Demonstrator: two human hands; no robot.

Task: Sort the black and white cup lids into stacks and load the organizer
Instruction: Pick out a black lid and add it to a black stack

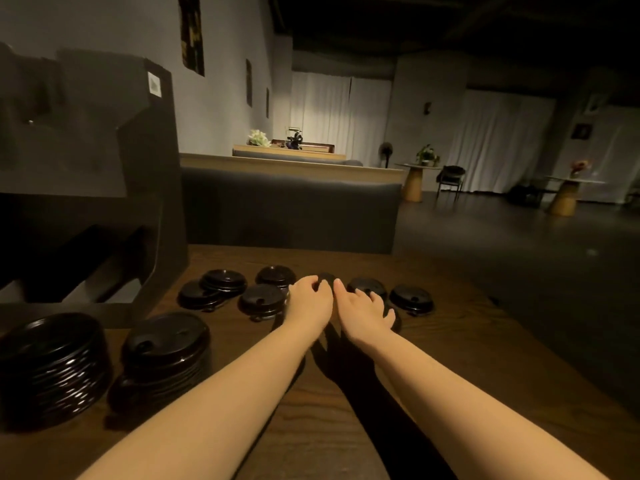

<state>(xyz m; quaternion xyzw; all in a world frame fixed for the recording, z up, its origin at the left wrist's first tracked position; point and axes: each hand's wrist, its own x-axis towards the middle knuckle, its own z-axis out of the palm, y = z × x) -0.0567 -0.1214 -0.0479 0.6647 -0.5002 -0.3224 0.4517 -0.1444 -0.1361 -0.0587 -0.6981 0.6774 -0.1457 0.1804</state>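
Note:
Several black cup lids lie scattered on the wooden table (450, 358), among them lids at the left (224, 280), in the middle (261, 297) and at the right (411, 297). Two stacks of black lids stand near me, a tall one (52, 362) and a lower one (166, 348). The black organizer (86, 168) towers at the left. My left hand (308, 301) curls its fingers round the edge of a half-hidden black lid (326, 276). My right hand (363, 310) drapes bent fingers over another black lid (396, 323), and its thumb points at the middle lid. No white lids show.
The room is dim. Behind the table's far edge stands a dark padded bench back (287, 209). Farther off are round tables (415, 174), a chair (450, 178) and white curtains. Open wood lies to the right of the lids and near me.

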